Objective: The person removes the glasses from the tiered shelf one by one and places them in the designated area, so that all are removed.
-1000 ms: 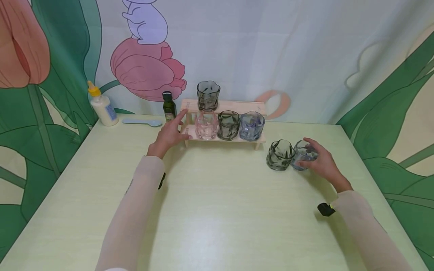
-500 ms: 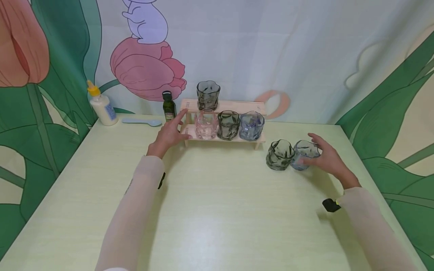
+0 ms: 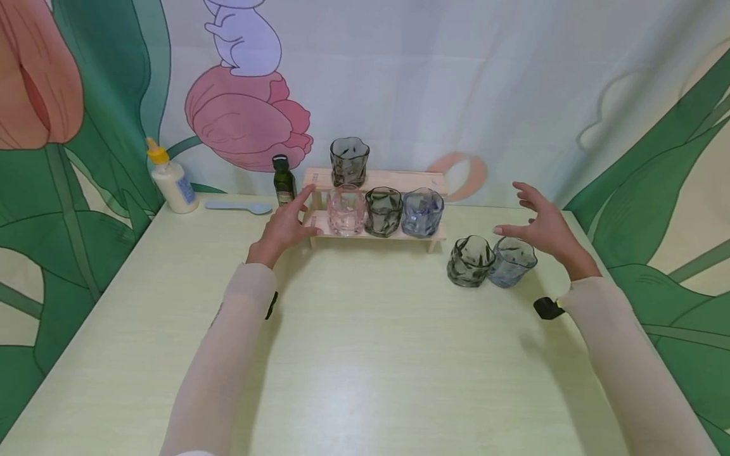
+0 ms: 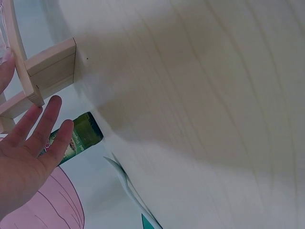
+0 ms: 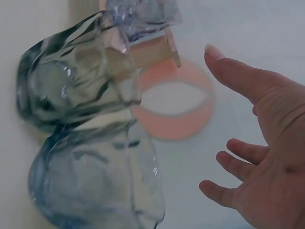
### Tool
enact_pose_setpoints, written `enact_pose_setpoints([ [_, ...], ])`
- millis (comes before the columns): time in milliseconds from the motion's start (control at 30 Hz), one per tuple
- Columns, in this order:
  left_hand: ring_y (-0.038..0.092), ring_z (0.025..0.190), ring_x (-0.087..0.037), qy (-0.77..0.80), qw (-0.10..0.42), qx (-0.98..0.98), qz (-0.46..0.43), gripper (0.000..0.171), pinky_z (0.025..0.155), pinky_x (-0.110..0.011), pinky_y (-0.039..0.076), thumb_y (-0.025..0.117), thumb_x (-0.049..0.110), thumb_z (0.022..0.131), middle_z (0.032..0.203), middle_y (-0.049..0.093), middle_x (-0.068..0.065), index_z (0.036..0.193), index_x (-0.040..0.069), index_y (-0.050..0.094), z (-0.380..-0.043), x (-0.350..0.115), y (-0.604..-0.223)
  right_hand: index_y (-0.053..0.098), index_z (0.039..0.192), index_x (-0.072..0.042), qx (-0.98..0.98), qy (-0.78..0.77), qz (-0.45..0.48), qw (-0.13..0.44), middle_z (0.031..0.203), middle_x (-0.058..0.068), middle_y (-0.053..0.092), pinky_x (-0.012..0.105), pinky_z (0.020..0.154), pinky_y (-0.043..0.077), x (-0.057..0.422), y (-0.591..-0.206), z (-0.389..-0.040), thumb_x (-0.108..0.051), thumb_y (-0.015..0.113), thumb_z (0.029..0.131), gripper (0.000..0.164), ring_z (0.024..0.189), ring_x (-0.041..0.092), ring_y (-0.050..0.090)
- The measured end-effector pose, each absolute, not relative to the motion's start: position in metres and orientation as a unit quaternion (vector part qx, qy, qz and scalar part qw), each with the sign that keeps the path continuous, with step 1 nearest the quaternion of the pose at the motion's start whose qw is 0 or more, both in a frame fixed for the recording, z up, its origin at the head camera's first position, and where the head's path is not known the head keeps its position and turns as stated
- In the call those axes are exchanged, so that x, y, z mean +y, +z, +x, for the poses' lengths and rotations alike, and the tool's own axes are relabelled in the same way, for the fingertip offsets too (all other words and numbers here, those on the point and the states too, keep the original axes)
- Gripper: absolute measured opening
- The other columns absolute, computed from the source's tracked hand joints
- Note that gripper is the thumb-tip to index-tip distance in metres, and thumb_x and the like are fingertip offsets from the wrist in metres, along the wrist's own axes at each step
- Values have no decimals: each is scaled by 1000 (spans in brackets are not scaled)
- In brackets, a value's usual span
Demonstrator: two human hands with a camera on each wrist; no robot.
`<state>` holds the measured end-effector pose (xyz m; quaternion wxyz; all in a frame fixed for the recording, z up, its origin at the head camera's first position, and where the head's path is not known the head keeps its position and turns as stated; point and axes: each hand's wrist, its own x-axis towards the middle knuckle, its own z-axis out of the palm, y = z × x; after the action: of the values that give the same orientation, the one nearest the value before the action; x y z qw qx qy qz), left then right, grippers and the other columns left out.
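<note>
My left hand (image 3: 281,231) is at the left end of a two-tier wooden rack (image 3: 405,181), fingers extended and fingertips touching or very near it. On the lower tier stand a pink glass (image 3: 346,215), a smoky grey glass (image 3: 384,214) and a bluish glass (image 3: 423,215). Another grey glass (image 3: 349,163) occupies the upper tier. Right of the rack, a greenish-grey glass (image 3: 470,263) and a pale blue glass (image 3: 512,266) stand upright side by side on the table. My right hand (image 3: 550,233) hovers over the pale blue glass, fingers spread, holding nothing; the right wrist view shows a gap between them.
A small dark green bottle (image 3: 284,180) stands just behind my left hand. Farther left along the table's back edge are a light blue spoon (image 3: 239,206) and a white glue bottle (image 3: 175,185) with a yellow cap. A printed curtain (image 3: 399,76) hangs behind the table.
My right hand has let go of the pale blue glass, then lifted up and away from it. That glass stays beside the greenish-grey one. The left hand has not moved.
</note>
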<state>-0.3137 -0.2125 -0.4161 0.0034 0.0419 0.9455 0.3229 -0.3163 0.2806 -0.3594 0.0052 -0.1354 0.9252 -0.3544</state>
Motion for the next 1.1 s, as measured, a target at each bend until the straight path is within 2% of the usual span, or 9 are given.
enact_pose_setpoints([
  [133, 63, 109, -39, 322, 5, 946, 41, 98, 93, -56, 49, 78, 20, 88, 142, 52, -19, 160, 35, 14, -314, -213, -416, 14, 162, -25, 921, -363, -143, 2, 164, 21, 24, 64, 113, 29, 260, -347, -329, -32, 81, 85, 102, 150, 41, 27],
  [567, 64, 107, -38, 322, 1, 946, 43, 99, 93, -56, 49, 79, 20, 87, 142, 53, -19, 160, 36, 14, -316, -212, -417, 21, 160, -21, 900, -384, -209, -1, 162, 20, 27, 61, 114, 30, 184, -323, -372, -29, 80, 86, 95, 149, 39, 29],
  [1000, 63, 109, -38, 327, 8, 944, 37, 99, 95, -56, 49, 78, 20, 88, 144, 51, -20, 160, 37, 14, -316, -214, -417, 22, 160, -25, 902, -351, -251, 25, 166, 2, 23, 56, 115, 33, 113, -314, -392, -41, 80, 84, 97, 150, 33, 29],
  [1100, 63, 109, -39, 326, 9, 945, 37, 98, 95, -56, 49, 78, 20, 88, 143, 52, -20, 160, 36, 14, -316, -214, -418, 22, 160, -25, 901, -349, -257, 29, 167, 2, 22, 55, 116, 32, 99, -314, -394, -41, 80, 84, 97, 150, 33, 29],
])
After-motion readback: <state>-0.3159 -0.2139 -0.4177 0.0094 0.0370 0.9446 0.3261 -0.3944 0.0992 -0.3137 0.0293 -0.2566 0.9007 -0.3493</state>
